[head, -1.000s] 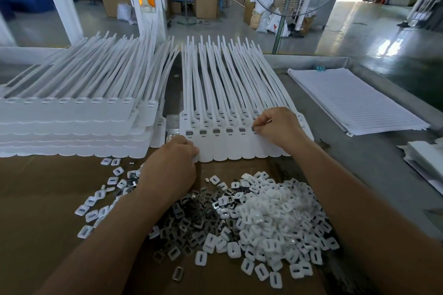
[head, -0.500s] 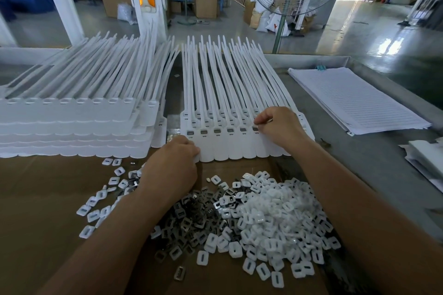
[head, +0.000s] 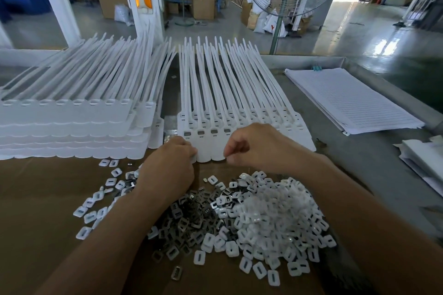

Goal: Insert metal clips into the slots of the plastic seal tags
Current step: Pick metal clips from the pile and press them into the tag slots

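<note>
White tags [head: 208, 146] are lying between both sets of fingers; left hand [head: 167, 170] is gripping their near edge, right hand [head: 261, 148] is pinching narrowly, contents unclear.

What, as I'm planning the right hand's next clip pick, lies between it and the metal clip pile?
Nothing visible blocks it. Between the right hand and the dark metal clips lies cardboard with a few loose white caps. The left forearm covers only the pile's left edge.
</note>
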The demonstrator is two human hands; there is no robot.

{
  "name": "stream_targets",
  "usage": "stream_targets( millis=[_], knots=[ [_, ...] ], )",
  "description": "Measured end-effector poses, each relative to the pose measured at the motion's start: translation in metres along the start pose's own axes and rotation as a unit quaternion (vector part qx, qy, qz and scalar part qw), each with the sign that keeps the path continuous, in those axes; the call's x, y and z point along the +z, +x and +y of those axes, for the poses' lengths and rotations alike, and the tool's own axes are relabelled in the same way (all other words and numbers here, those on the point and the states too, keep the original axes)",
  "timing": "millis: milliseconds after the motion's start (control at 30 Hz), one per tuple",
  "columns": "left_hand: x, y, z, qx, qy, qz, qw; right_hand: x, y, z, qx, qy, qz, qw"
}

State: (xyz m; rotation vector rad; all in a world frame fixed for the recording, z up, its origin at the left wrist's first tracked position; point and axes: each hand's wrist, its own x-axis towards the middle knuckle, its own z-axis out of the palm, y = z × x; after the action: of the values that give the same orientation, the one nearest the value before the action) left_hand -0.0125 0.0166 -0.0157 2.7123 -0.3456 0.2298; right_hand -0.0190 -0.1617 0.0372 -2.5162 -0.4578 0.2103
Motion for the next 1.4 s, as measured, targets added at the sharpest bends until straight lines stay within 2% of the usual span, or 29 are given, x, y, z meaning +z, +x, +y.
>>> stream_targets(
  millis=[133, 433, 667, 1067, 1400],
  knots=[
    [0.000, 0.000, 0.001, -0.003, 0.002, 0.009, 1.000, 0.011, -0.007, -0.015, -0.032, -0.028, -0.079, 0.996],
    [0.002, 0.001, 0.000, -0.008, -0.015, 0.009, 1.000, 0.027, -0.007, -0.025, -0.063, -0.100, -0.118, 0.986],
    [0.002, 0.001, -0.001, -0.007, -0.015, 0.006, 1.000, 0.029, -0.008, -0.024, -0.055, -0.120, -0.126, 0.983],
    [-0.001, 0.001, 0.000, -0.012, -0.006, 0.000, 1.000, 0.025, -0.009, -0.023, -0.058, -0.077, -0.090, 0.991],
    [-0.001, 0.001, -0.001, -0.003, 0.006, -0.004, 1.000, 0.022, -0.010, -0.021, -0.049, -0.081, -0.116, 0.989]
  ],
)
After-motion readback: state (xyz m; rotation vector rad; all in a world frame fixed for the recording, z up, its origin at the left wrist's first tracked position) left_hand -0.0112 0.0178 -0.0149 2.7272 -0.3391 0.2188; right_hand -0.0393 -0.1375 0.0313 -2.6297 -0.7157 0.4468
